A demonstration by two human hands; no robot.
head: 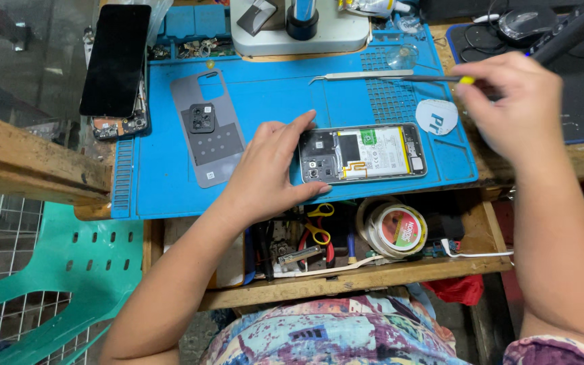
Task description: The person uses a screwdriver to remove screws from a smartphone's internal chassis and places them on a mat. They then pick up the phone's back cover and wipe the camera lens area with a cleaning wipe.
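Nearest the body, in the open wooden drawer [346, 280] under the bench, we see red-and-yellow-handled scissors [319, 230] and stacked rolls of tape [392, 228] among loose tools. Above it, on the blue silicone repair mat [272, 101], lies the opened smartphone with its back removed, battery and circuit board exposed [363, 153], near the mat's front edge. Our left hand [268, 172] clamps the phone's left end, fingers over the top edge and thumb against the lower edge. Just left of that hand rests the grey rectangular back cover with a black camera block [207, 128]. Further right, our right hand [515, 108] hovers above the mat's right edge, fingers closed around a thin dark tool with a yellow band [441, 79], its tip pointing left toward silver metal tweezers [359, 76]. A round white sticker [436, 116] sits below the tool. At the far left a black-screened phone [115, 61] lies on another opened device; the grey microscope base [299, 27] stands at the back.
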